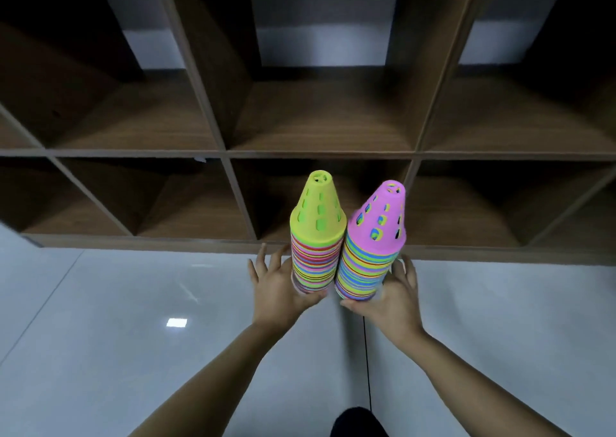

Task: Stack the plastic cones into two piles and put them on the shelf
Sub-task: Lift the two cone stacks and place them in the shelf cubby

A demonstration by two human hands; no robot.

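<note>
While both piles are being held upright in front of the shelf (320,155), the left hand (276,286) is gripping the base of the yellow-topped pile (315,236) and the right hand (395,298) is gripping the base of the pink-topped pile (373,250). Each thumb is wrapping the near side and the fingers are spreading behind. The piles are hanging above the floor (133,320), side by side and seemingly touching near their top cones, with their tips pointing towards the lower middle compartment (273,200).

Stacking is looking finished, so placing is the step in hand. Doing it well is probably coming down to holding both piles vertical (tall nested cones are likely top-heavy and prone to leaning apart). The hands should also be dropping low enough that the tips are clearing the board above the opening. Since the grip is sitting only at the bases, moving slowly and pressing the piles lightly together should be steadying them. Setting the bases flat on the compartment floor before the thumbs are letting go seems wisest. Whether both fit in that one opening I cannot tell.
</note>
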